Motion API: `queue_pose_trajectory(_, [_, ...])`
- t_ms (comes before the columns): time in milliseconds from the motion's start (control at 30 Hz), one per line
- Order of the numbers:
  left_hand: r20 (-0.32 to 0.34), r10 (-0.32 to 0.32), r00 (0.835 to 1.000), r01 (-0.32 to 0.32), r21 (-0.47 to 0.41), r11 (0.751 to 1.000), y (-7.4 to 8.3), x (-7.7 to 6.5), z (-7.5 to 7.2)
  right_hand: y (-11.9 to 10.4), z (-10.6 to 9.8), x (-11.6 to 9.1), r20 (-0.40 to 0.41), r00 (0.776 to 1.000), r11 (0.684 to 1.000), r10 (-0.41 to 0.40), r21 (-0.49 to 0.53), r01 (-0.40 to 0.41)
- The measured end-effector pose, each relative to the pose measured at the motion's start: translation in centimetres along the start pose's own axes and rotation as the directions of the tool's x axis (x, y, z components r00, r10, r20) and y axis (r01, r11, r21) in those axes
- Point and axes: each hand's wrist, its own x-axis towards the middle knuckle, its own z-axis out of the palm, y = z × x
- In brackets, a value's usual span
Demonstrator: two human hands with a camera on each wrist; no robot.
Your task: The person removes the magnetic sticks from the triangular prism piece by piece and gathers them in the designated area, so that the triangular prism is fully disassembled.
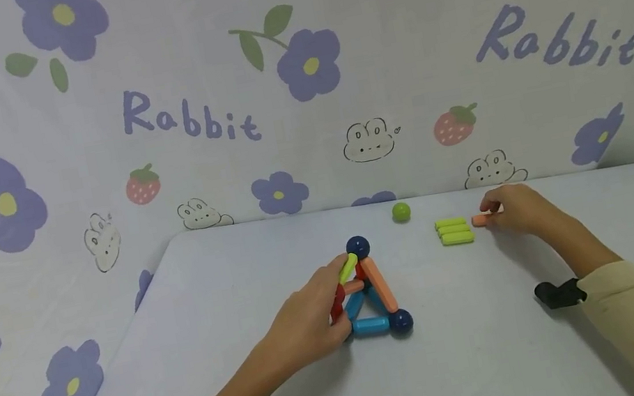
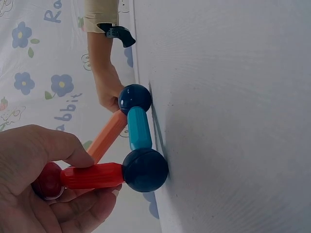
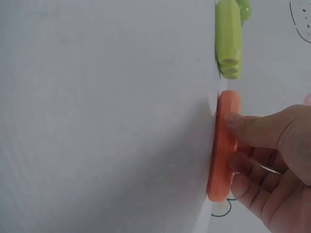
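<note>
My left hand (image 1: 310, 314) grips the left side of a small frame of magnetic rods and balls standing on the table. In the left wrist view, the thumb presses a red rod (image 2: 93, 176) beside a red ball (image 2: 47, 181), and a dark blue ball (image 2: 145, 170) joins that rod to a blue rod (image 2: 139, 128). A dark blue ball (image 1: 357, 247) tops the frame, with a yellow-green rod (image 1: 348, 268) and a long orange rod (image 1: 380, 284) sloping down from it. My right hand (image 1: 520, 208) pinches a loose orange rod (image 3: 223, 148) at the table surface.
Several yellow-green rods (image 1: 457, 238) lie in a neat stack just left of the right hand. Behind them, near the table's back edge, sits a green ball (image 1: 401, 212). A patterned cloth (image 1: 301, 109) hangs right behind the white table (image 1: 485, 359).
</note>
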Motion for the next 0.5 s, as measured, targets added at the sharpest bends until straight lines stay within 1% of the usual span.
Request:
queue_pose_trajectory(100, [0.0, -0.003, 1.0, 0.003, 0.003, 1.0, 0.0, 0.1, 0.1, -0.2, -0.3, -0.2, -0.016, 1.0, 1.0, -0.025, 0.006, 0.025])
queue_pose_trajectory(200, [-0.003, 0.002, 1.0, -0.002, 0.003, 1.0, -0.1, 0.0, 0.1, -0.8, -0.2, -0.4, -0.029, 0.998, 0.998, -0.053, 0.017, 0.053])
queue_pose_trajectory(367, [-0.006, 0.004, 1.0, -0.004, -0.001, 1.0, -0.1, 0.1, 0.1, -2.6, -0.2, -0.8, -0.049, 0.994, 0.994, -0.096, 0.04, 0.098])
queue_pose_trajectory(500, [-0.003, -0.004, 1.0, 0.004, -0.003, 1.0, 0.0, 0.1, 0.1, -4.5, 0.1, -1.2, -0.05, 0.99, 0.988, -0.133, 0.075, 0.137])
